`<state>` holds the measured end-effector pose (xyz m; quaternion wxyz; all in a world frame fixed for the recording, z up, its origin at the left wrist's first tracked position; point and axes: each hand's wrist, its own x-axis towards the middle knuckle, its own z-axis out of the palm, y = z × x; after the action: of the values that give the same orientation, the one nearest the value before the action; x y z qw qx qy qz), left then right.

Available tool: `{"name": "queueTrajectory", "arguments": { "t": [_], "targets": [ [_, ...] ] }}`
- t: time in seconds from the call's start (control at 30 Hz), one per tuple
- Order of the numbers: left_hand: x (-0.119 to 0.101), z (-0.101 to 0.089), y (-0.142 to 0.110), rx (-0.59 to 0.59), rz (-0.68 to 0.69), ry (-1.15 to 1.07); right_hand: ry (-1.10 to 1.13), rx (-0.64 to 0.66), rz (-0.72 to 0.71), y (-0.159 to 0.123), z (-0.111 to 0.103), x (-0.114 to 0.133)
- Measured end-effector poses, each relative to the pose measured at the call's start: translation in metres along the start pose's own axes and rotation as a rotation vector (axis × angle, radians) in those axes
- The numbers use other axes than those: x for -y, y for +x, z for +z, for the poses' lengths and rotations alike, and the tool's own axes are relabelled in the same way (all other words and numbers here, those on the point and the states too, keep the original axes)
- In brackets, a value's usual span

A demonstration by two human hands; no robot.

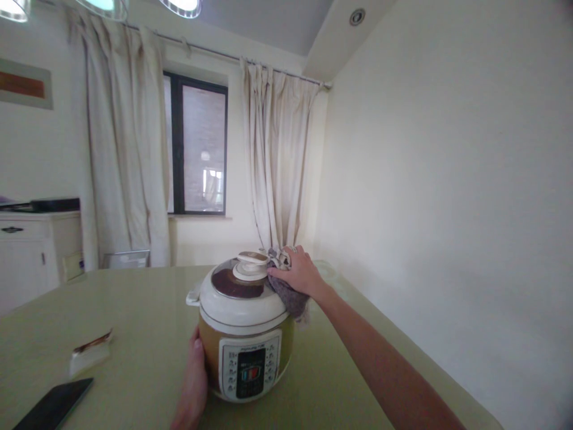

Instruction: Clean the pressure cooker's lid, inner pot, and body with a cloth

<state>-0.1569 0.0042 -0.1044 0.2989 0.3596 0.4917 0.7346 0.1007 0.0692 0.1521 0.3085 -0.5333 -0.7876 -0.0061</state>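
A white and gold electric pressure cooker [244, 310] stands upright on the table, its control panel [250, 367] facing me. Its lid carries a brown top plate and a white knob [251, 266]. My right hand [298, 272] is closed on a bunched grey-purple cloth [286, 295], pressing it against the right side of the lid next to the knob. Against the cooker's lower left side rests my left hand [196, 382], flat along the gold wall; its fingers are partly hidden by the edge of the cooker.
The pale green table [147, 334] spreads under everything. At its left lie a dark phone-like slab [54, 406] and a small white and brown packet [92, 352]. A white wall [447, 209] runs along the right. Behind are curtains [282, 155], a window [203, 149] and a white cabinet [36, 257].
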Motion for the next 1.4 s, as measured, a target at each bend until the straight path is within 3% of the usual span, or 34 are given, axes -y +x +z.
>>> {"name": "queueTrajectory", "arguments": {
  "t": [0.1,0.2,0.3,0.4,0.53,0.63,0.8,0.87,0.93,1.03,1.13,1.23,1.3,1.4],
  "targets": [
    [-0.002,-0.002,0.0,0.006,0.019,0.026,0.016,0.044,0.143,0.039,0.01,-0.008],
    [-0.002,-0.004,0.001,0.016,0.003,0.055,0.039,0.052,0.183,0.048,0.013,-0.012],
    [-0.002,-0.006,0.002,0.033,0.009,0.071,0.005,-0.045,0.123,0.02,0.009,-0.008],
    [0.0,-0.007,0.003,0.035,0.0,0.076,0.016,-0.16,-0.006,-0.031,0.001,0.0],
    [0.003,-0.003,0.004,0.018,-0.026,0.073,0.091,-0.177,-0.189,-0.076,-0.007,0.001],
    [0.004,0.0,0.003,-0.002,-0.026,0.02,0.11,-0.137,-0.15,-0.058,-0.007,-0.003],
    [-0.001,-0.001,0.0,0.019,0.001,-0.003,-0.008,-0.032,0.124,0.027,0.004,-0.003],
    [-0.004,-0.002,-0.002,0.04,0.008,0.026,0.024,0.017,0.205,0.047,0.01,-0.005],
    [-0.004,-0.003,-0.002,0.049,0.011,0.035,0.065,0.009,0.227,0.048,0.013,-0.008],
    [-0.001,0.001,-0.001,0.038,0.014,-0.002,0.064,-0.142,0.151,0.014,0.012,-0.008],
    [0.003,0.008,0.0,-0.006,-0.002,-0.039,0.045,-0.272,-0.06,-0.043,0.007,0.01],
    [0.003,0.011,0.001,-0.015,-0.032,-0.054,0.028,-0.249,-0.276,-0.08,0.005,0.047],
    [0.001,0.009,0.0,-0.004,-0.035,-0.041,-0.012,-0.189,-0.362,-0.079,0.009,0.077],
    [-0.004,0.004,-0.004,0.011,0.001,0.029,-0.051,-0.072,-0.471,-0.041,0.024,0.123]
  ]
}}
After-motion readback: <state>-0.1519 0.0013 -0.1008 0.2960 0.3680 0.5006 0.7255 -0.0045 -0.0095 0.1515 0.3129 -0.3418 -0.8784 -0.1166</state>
